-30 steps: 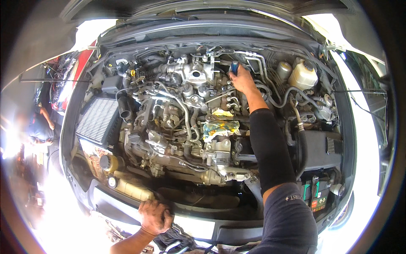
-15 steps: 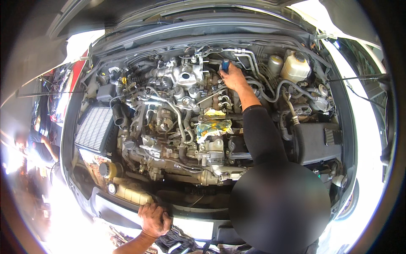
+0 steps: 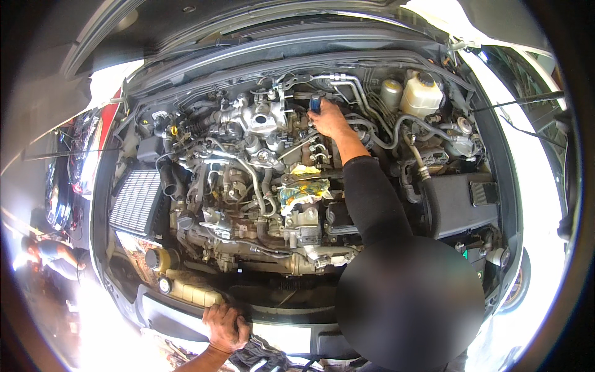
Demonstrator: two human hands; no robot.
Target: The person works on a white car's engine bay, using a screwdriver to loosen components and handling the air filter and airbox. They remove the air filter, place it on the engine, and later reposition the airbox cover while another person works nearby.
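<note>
My right hand (image 3: 328, 121) reaches far over the engine (image 3: 273, 217), its fingers wrapped round a tool with a blue handle (image 3: 315, 103). The handle stands roughly upright; its lower end is hidden among the engine parts, so its exact kind cannot be told. Just left of that hand is a silver metal housing (image 3: 263, 116) with a round opening. Closed with curled fingers, my left hand (image 3: 225, 327) rests at the front panel (image 3: 176, 317) of the engine bay; anything inside its grip is hidden. A patterned yellow cloth (image 3: 304, 192) is tucked between engine parts nearer to me.
A pleated air filter (image 3: 137, 197) lies at the left. White fluid reservoir (image 3: 423, 94) and black box (image 3: 462, 201) are on the right. Hoses and metal pipes cross the bay. The raised hood (image 3: 186, 28) hangs overhead. A person (image 3: 56, 255) is at far left. A blurred disc covers the lower right.
The view has shifted slightly, so the engine and my right hand appear a little further left. My right hand keeps hold of the blue-handled tool; my left hand stays at the front panel.
</note>
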